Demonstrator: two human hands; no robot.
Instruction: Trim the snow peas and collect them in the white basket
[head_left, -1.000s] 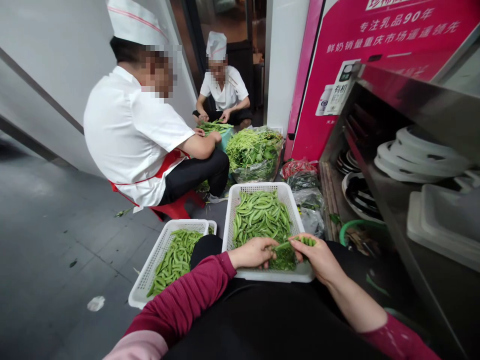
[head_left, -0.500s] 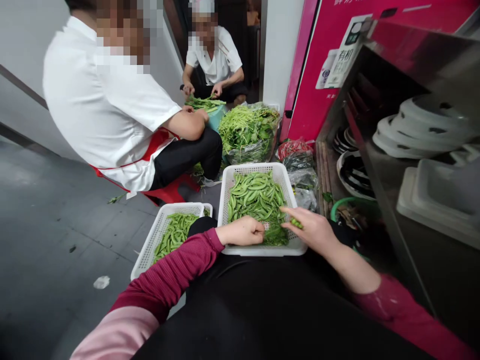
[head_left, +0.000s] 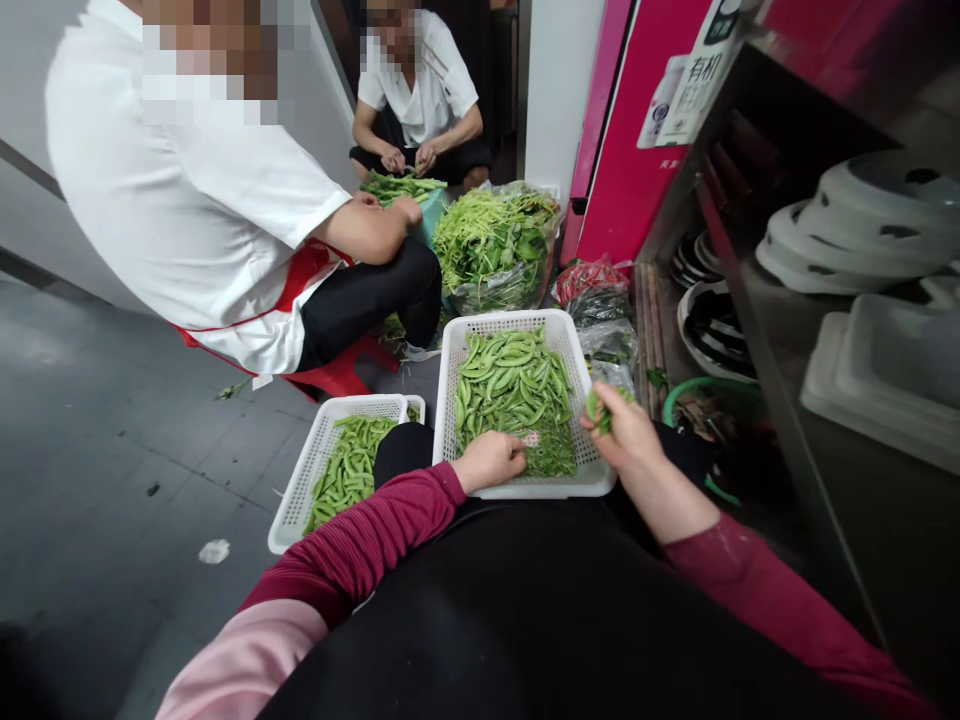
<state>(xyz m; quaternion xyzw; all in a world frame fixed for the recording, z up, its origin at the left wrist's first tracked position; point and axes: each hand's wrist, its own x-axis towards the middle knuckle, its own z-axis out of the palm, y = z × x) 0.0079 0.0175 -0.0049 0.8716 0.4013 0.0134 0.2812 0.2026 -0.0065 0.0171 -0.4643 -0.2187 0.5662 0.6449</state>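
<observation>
A white perforated basket (head_left: 442,395) sits before my lap, with green pea pods (head_left: 510,375) heaped over its back part. Nearer me in it lies a patch of finer green trimmings (head_left: 551,455). My left hand (head_left: 491,462) is closed over the basket's front left part, beside the trimmings; anything in its fingers is hidden. Above the right rim, my right hand (head_left: 622,430) is closed around a small bunch of green pea pods (head_left: 600,408), partly covered by the fingers. At left, a second white basket (head_left: 300,500) holds more pods (head_left: 351,465).
A co-worker in white (head_left: 187,190) sits at left on a red stool (head_left: 337,375). Another person (head_left: 420,90) crouches behind, handling green stalks. A big bag of greens (head_left: 499,245) stands beyond my basket. At right are a metal shelf (head_left: 795,430) with white containers and a green-rimmed bin (head_left: 675,395).
My right hand has lifted from over the trimmings to above the right rim, its fingers closing round the green bunch. My left hand stays low at the front left, and a gap shows beside the trimmings.
</observation>
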